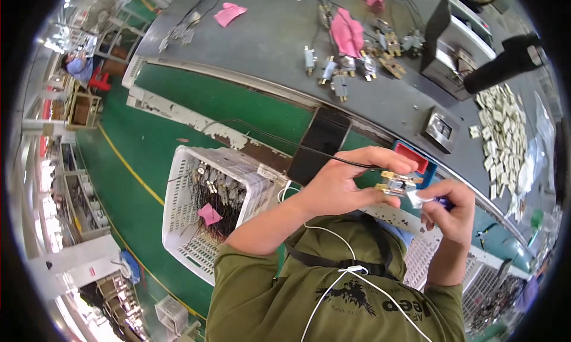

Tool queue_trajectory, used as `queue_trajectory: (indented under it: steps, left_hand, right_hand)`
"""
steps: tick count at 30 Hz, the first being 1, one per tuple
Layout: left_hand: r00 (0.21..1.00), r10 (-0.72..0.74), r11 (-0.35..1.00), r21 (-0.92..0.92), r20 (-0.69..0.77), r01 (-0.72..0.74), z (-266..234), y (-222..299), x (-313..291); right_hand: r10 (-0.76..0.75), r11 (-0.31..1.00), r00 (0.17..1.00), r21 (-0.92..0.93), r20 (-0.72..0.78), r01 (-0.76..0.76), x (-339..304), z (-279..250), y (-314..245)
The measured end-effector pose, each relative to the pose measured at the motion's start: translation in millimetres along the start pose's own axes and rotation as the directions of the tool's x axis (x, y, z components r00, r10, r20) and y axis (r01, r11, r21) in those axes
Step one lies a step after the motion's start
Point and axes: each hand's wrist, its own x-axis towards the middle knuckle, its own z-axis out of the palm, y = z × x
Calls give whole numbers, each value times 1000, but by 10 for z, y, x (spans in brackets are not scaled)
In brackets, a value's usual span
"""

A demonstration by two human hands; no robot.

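In front of my chest, my left hand (345, 184) pinches a small metal-and-brass switch-like part (394, 184) between thumb and fingers. A thin black cable (297, 144) runs from the left over this hand's fingers. My right hand (450, 208) is closed close beside the part. At its fingertips is a small white piece (415, 199), next to or touching the part's right end; I cannot tell which. Something dark blue (443, 203) shows between the right fingers, its shape mostly hidden. Just beyond the hands lies a red and blue tray (410, 157), partly covered by them.
The grey workbench (267, 38) carries several cabled metal parts (339, 86), pink slips (347, 33), a metal fixture (440, 129), a machine housing (449, 44) and a heap of pale pieces (502, 134). A dark phone-like slab (319, 146) overhangs the edge. A white crate (175, 217) holds cabled parts.
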Motion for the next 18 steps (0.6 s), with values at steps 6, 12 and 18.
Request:
queue_trajectory:
  steps: [6,12,18]
  left_hand:
    - [932,-88,996,-62,-353,71,-643,369,-555]
    - [136,287,914,313,-948,257,-2160,432,-2486]
    - [6,-259,965,-259,-966,-47,-1857,-607,-3603]
  right_hand:
    - [49,998,987,34,-152,-44,-66,-150,121]
    - [116,991,975,80,-189,-103,-113,-235,444]
    - [132,991,951,30,-278,-129,-116,-228,530]
